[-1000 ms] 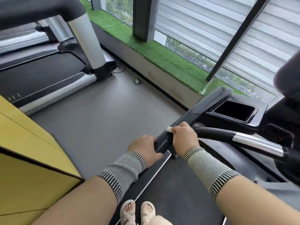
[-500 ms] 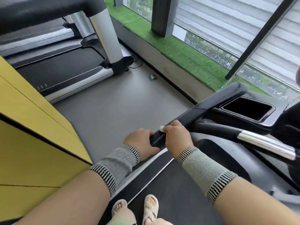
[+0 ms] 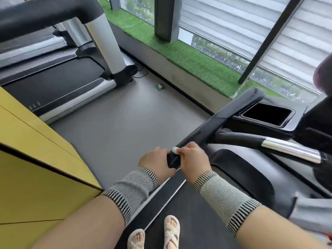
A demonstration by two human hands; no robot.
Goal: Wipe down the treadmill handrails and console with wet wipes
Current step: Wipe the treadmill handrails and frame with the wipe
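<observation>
Gym floor (image 3: 136,123), hands (image 3: 193,159) gripping handrail (image 3: 212,130), seemingly wipe (image 3: 175,150)

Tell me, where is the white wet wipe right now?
In the head view, the white wet wipe sits low and centre, pinched by the right hand against the near end of the black treadmill handrail, beside the left hand.

Two black-belted treadmills are in view: a silver-framed treadmill (image 3: 59,83) and a black treadmill with a long handrail (image 3: 221,123). Two bare hands show, a left hand (image 3: 154,163) and a right hand (image 3: 195,161), with one small white wet wipe (image 3: 175,150). Two cream woven sandals (image 3: 154,234) stand below.
</observation>
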